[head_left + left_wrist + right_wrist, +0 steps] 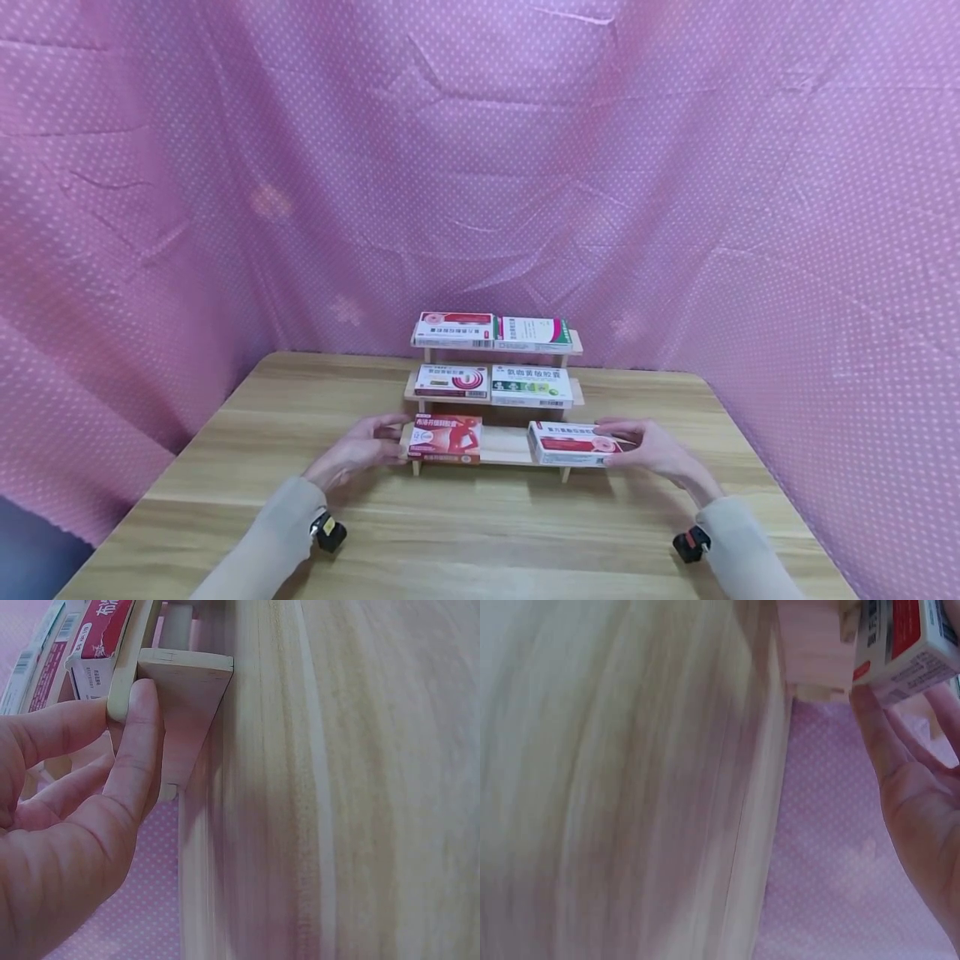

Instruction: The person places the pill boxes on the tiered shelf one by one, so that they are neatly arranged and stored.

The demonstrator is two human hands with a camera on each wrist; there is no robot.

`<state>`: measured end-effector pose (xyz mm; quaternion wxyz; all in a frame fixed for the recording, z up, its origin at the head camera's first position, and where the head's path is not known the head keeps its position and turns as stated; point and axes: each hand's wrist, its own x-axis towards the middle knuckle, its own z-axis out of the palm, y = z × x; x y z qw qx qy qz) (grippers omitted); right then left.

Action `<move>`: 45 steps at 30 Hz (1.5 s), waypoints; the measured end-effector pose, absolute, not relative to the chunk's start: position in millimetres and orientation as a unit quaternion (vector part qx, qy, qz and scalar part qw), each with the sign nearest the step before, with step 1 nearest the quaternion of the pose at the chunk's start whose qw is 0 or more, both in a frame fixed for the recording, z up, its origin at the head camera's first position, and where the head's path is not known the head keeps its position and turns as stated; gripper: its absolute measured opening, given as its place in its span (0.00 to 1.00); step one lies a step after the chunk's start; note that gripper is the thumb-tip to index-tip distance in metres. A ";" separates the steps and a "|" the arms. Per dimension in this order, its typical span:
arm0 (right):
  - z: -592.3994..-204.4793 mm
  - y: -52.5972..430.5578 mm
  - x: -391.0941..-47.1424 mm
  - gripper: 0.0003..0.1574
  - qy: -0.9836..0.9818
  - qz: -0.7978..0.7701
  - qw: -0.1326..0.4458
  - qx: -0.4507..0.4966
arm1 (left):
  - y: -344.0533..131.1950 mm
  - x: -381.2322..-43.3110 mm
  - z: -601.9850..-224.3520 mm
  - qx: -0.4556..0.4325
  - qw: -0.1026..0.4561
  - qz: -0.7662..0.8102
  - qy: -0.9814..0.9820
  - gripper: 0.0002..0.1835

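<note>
A three-tier wooden display rack point(508, 447) stands on the table, with medicine boxes on each tier. At the left end of its lowest board, my left hand point(362, 450) pinches the board's edge between thumb and fingers, as the left wrist view shows beside the rack's leg point(184, 694). Just inside that end lies a red-orange medicine box point(447, 438). My right hand point(654, 450) holds a white and red medicine box point(573, 444) by its right end, over the right part of the same board. In the right wrist view the thumb presses a corner of this box point(904, 652).
The middle tier carries a white box with magenta rings point(452, 382) and a white-green box point(532, 387). On the top tier are a red-white box point(453, 330) and a white box with a green corner point(532, 332). Pink dotted cloth point(480, 167) hangs behind the wooden table point(480, 533).
</note>
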<state>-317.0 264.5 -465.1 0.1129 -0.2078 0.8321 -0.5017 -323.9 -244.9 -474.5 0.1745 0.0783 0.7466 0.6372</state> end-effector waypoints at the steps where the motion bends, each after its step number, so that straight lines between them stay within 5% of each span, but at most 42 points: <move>1: -465.3 261.3 -316.8 0.36 0.831 -0.505 0.112 -0.205 | -245.1 -323.9 -474.8 0.079 0.174 0.636 0.748 0.40; 45: -475.8 203.1 -312.6 0.38 0.801 -0.561 0.081 -0.190 | -246.2 -325.4 -478.9 0.117 0.175 0.635 0.743 0.39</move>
